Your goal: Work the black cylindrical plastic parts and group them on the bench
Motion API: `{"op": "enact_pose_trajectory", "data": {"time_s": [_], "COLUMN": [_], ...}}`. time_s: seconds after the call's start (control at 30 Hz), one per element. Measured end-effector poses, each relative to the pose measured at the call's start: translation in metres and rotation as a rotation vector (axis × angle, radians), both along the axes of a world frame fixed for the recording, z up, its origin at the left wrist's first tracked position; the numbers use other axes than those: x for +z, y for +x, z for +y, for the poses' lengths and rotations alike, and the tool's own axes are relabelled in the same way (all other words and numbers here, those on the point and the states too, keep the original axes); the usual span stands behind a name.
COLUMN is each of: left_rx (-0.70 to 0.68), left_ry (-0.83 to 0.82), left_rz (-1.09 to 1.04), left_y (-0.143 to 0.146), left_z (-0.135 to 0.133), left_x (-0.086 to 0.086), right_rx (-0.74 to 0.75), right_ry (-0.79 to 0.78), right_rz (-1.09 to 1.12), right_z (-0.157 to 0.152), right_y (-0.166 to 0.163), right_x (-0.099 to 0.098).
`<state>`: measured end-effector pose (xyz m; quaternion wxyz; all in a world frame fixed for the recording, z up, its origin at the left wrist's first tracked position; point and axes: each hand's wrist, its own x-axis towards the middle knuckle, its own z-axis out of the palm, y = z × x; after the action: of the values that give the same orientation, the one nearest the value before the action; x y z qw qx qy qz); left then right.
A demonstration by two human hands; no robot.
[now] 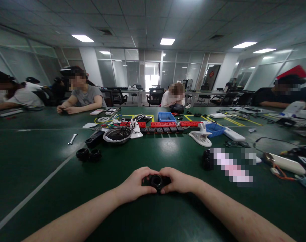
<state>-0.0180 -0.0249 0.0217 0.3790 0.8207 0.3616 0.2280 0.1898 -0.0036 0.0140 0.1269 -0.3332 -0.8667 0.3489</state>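
Observation:
A small black ring-shaped part (156,181) with a round hole in its middle rests low over the green table (168,154), gripped from both sides. My left hand (135,184) curls its fingers round the part's left side. My right hand (179,180) closes on its right side, thumb underneath. Both forearms reach in from the bottom edge. Two similar black round parts (88,155) lie on the table to the far left of my hands.
Further back lie a metal bowl (117,134), a wrench (72,139), a white clamp (201,135), two blue trays (166,116), red power strips (163,124) and cables. Other people sit along the far and side edges. A white tool (285,163) lies at the right.

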Motion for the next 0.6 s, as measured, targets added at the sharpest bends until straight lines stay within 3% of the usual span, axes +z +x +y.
{"op": "enact_pose_trajectory", "data": {"time_s": [0.1,0.3,0.4,0.6], "left_rx": [0.067,0.346,0.305,0.077], "left_ry": [-0.020,-0.005,-0.006,-0.014], "left_rz": [0.005,0.038,0.019,0.022], "left_y": [0.003,0.011,0.010,0.002], "left_z": [-0.003,-0.010,-0.009,-0.001], "left_x": [-0.003,-0.009,-0.008,-0.003], "right_rx": [-0.130,-0.358,-0.309,-0.036], "right_ry": [0.033,0.364,0.341,0.141], "right_rz": [-0.033,-0.268,-0.245,-0.130], "right_z": [-0.005,-0.022,-0.023,-0.009], "right_y": [-0.007,-0.025,-0.023,-0.004], "right_x": [-0.005,-0.008,-0.003,0.010]}}
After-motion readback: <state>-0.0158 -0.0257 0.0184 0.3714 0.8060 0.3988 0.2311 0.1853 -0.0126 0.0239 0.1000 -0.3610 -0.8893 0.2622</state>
